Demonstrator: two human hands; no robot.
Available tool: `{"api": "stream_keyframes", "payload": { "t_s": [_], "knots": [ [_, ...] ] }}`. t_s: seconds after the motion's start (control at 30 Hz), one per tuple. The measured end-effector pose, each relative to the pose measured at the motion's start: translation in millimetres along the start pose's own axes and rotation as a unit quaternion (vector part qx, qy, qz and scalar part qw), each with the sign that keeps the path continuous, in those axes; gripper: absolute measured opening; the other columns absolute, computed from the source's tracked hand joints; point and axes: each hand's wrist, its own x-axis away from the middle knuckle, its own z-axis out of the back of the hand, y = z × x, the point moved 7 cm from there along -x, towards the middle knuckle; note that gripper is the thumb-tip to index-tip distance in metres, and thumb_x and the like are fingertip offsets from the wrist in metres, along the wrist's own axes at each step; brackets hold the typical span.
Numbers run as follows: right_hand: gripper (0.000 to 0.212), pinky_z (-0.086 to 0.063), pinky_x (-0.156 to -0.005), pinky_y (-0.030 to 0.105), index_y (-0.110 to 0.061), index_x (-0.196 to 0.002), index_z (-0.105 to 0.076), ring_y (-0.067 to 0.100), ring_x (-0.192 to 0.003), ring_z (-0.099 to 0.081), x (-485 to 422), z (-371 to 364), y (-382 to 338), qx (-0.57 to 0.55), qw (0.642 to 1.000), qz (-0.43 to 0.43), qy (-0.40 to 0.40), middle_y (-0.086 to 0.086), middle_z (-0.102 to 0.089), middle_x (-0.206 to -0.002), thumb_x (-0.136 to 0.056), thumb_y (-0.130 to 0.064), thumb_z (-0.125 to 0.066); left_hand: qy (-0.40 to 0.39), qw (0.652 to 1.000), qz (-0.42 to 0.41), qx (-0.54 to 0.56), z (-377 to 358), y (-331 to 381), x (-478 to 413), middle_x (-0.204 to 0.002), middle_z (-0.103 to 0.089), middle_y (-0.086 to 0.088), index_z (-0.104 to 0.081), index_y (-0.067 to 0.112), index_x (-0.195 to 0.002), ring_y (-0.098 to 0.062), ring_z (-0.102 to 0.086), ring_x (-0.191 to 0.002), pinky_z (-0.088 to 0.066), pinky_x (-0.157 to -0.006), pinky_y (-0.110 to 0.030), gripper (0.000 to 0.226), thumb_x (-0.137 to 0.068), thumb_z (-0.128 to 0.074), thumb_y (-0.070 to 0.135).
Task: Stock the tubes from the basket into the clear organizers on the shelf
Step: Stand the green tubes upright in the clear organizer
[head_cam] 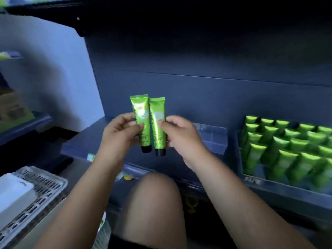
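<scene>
print on left glossy green plastic tube [139, 108] too blurred to read, same on right green tube [158, 112], pale logo on clear plastic organizer [255, 182] front illegible

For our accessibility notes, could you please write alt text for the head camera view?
A person's left hand holds one green tube, the right hand a second tube, black caps down, side by side before a dark shelf. To the right, a clear organizer is packed with rows of green tubes; a white basket sits lower left.
</scene>
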Motion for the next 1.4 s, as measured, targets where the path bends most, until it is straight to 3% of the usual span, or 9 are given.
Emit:
{"api": "stream_keyframes", "payload": {
  "t_s": [0.13,0.27,0.37,0.63,0.7,0.87,0.97,1.13,1.4],
  "knots": [
    [0.014,-0.058,-0.081,0.048,-0.022,-0.100,-0.071,0.016,-0.081,-0.066,17.3,92.6,-18.3,0.030,0.997,0.020,0.073,0.008,-0.073,-0.097,-0.091,-0.032,-0.072,-0.079,0.997,-0.001,-0.013,-82.2,0.4,-5.2,-0.100,-0.074,-0.015,-0.072,0.014,-0.111,-0.022,-0.071,-0.087,-0.060,-0.078,-0.042,0.024,-0.095,-0.062,-0.001],
    [0.014,-0.060,-0.083,0.045,-0.023,-0.097,-0.068,0.014,-0.084,-0.070,34.0,173.9,-32.5,0.058,0.988,0.032,0.141,0.001,-0.074,-0.094,-0.088,-0.032,-0.074,-0.134,0.991,-0.009,-0.012,-159.7,2.0,-5.9,-0.106,-0.071,-0.024,-0.069,0.012,-0.106,-0.024,-0.071,-0.089,-0.060,-0.082,-0.045,0.016,-0.095,-0.063,0.002],
    [0.010,-0.051,-0.067,0.033,-0.019,-0.088,-0.062,0.008,-0.064,-0.056,43.8,220.2,-41.2,0.043,0.979,0.052,0.193,-0.005,-0.063,-0.075,-0.092,-0.020,-0.071,-0.169,0.986,-0.013,-0.003,-213.7,1.6,-5.5,-0.091,-0.068,-0.014,-0.067,0.013,-0.100,-0.021,-0.067,-0.082,-0.057,-0.080,-0.043,0.010,-0.095,-0.065,0.005],
    [0.024,-0.054,-0.067,0.044,-0.023,-0.109,-0.065,0.017,-0.076,-0.062,37.9,306.9,-42.4,0.031,0.954,0.081,0.287,0.007,-0.069,-0.095,-0.086,-0.019,-0.068,-0.217,0.976,-0.027,-0.003,-311.1,-13.3,-30.1,-0.086,-0.058,-0.008,-0.062,0.017,-0.095,-0.020,-0.059,-0.080,-0.051,-0.066,-0.034,0.013,-0.092,-0.070,0.008],
    [0.023,-0.057,-0.068,0.049,-0.018,-0.102,-0.064,0.019,-0.073,-0.060,27.8,322.4,-44.5,0.044,0.952,0.080,0.293,0.008,-0.066,-0.088,-0.082,-0.027,-0.069,-0.226,0.974,-0.032,-0.003,-327.8,-18.6,-39.9,-0.085,-0.060,-0.006,-0.061,0.019,-0.090,-0.020,-0.059,-0.080,-0.051,-0.064,-0.032,0.014,-0.092,-0.070,0.008],
    [0.035,-0.043,-0.060,0.039,-0.003,-0.083,-0.054,0.021,-0.064,-0.044,-2.5,348.8,-53.1,0.070,0.952,0.097,0.280,0.009,-0.044,-0.073,-0.089,-0.033,-0.070,-0.241,0.970,-0.037,-0.010,-360.4,-33.3,-67.8,-0.090,-0.053,-0.013,-0.058,0.020,-0.093,-0.022,-0.057,-0.079,-0.052,-0.060,-0.031,0.019,-0.091,-0.066,0.003],
    [0.024,-0.050,-0.057,0.039,-0.010,-0.082,-0.055,0.019,-0.062,-0.051,-22.3,360.1,-62.1,0.101,0.951,0.107,0.272,0.008,-0.048,-0.071,-0.087,-0.028,-0.072,-0.242,0.969,-0.045,-0.008,-374.0,-34.5,-87.5,-0.090,-0.055,-0.012,-0.057,0.021,-0.107,-0.017,-0.057,-0.073,-0.052,-0.059,-0.031,0.028,-0.088,-0.063,0.001],
    [0.021,-0.056,-0.061,0.043,0.000,-0.094,-0.060,0.021,-0.068,-0.058,-47.2,374.7,-66.9,0.123,0.955,0.110,0.247,0.012,-0.057,-0.082,-0.089,-0.018,-0.069,-0.226,0.973,-0.039,-0.011,-381.5,-44.5,-113.1,-0.088,-0.060,-0.008,-0.055,0.025,-0.095,-0.023,-0.057,-0.075,-0.050,-0.058,-0.029,0.019,-0.093,-0.064,0.008],
    [0.006,-0.061,-0.071,0.052,-0.008,-0.092,-0.063,0.028,-0.068,-0.067,-53.7,387.5,-55.7,0.085,0.961,0.080,0.252,0.014,-0.067,-0.079,-0.091,-0.012,-0.068,-0.256,0.962,-0.090,-0.015,-363.2,-60.4,-110.5,-0.091,-0.060,-0.018,-0.058,0.018,-0.099,-0.026,-0.058,-0.079,-0.051,-0.061,-0.031,0.015,-0.092,-0.066,0.008]
  ]
}}
